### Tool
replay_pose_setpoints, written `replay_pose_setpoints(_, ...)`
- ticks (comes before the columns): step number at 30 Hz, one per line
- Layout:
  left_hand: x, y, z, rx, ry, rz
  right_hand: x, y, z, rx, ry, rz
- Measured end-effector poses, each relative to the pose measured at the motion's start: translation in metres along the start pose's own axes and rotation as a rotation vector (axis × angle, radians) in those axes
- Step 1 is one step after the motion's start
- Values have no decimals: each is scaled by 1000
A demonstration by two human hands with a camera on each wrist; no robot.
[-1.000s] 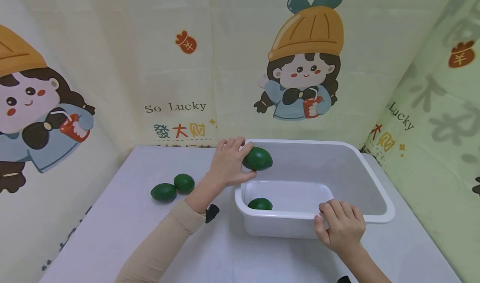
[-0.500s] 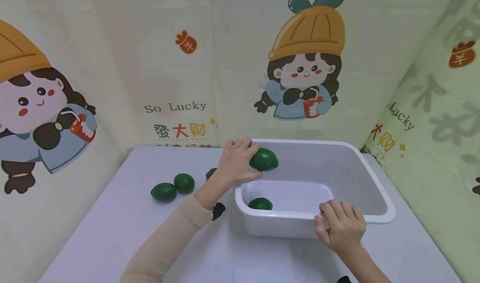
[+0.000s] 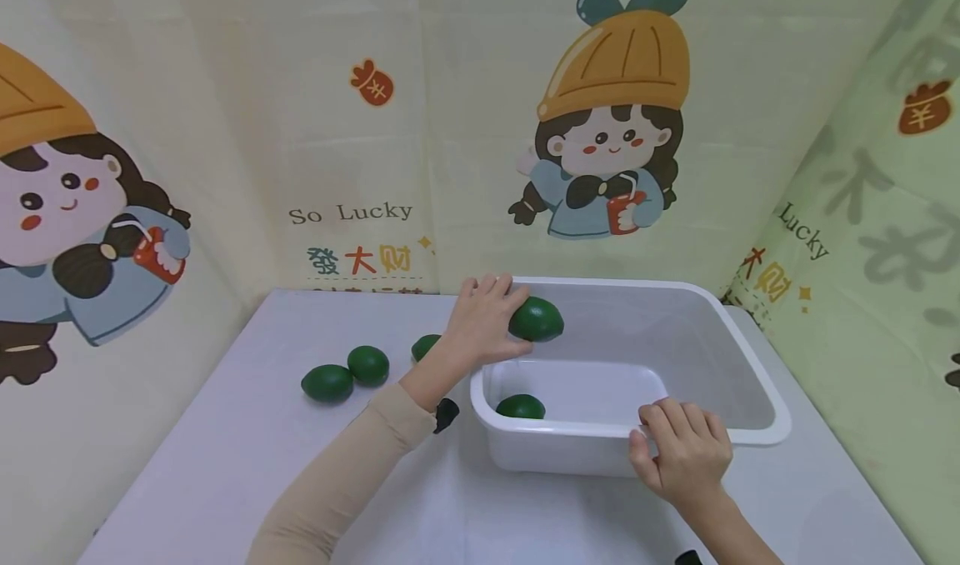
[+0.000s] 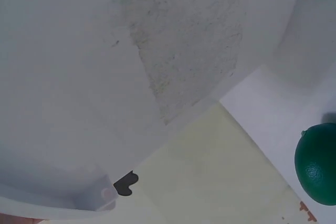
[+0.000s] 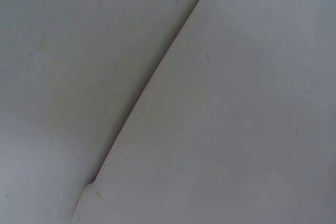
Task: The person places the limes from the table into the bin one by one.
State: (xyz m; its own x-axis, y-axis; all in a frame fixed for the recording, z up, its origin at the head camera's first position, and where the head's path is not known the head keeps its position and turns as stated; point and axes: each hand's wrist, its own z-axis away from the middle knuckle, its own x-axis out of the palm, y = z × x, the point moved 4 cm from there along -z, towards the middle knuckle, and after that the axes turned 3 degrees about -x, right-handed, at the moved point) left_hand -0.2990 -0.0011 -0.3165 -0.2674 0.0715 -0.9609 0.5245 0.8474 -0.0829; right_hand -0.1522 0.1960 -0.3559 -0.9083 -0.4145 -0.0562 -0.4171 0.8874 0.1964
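Note:
A green lime point(image 3: 537, 320) is held in my left hand point(image 3: 480, 323), between the thumb and fingers, over the left end of the white plastic tub point(image 3: 626, 457). Inside the tub, a second lime point(image 3: 521, 407) lies near the front left corner. My right hand point(image 3: 686, 452) grips the tub's front rim, with its fingers curled over the edge. In the left wrist view, the tub's pale wall point(image 4: 63, 77) fills much of the picture, and a lime point(image 4: 317, 163) shows at the right edge. Only plain pale surfaces appear in the right wrist view.
Left of the tub, two limes point(image 3: 327, 383) lie side by side on the white table point(image 3: 187, 465). Another lime point(image 3: 424, 347) is partly hidden behind my left forearm. A printed cloth point(image 3: 480, 132) hangs around the back and sides of the table.
My left hand has shifted a little to the right with its lime, further over the tub. A lime behind that wrist has come into view. My right hand has stayed on the rim.

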Motion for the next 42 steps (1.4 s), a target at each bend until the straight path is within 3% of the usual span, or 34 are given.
replay_pose_setpoints(14, 4, 4, -4, 12, -99, -55, 0, 0, -1, 4, -8, -1)
replay_pose_setpoints(42, 2, 0, -2, -2, -116, -29, 1, 0, -2, -2, 2, 4)
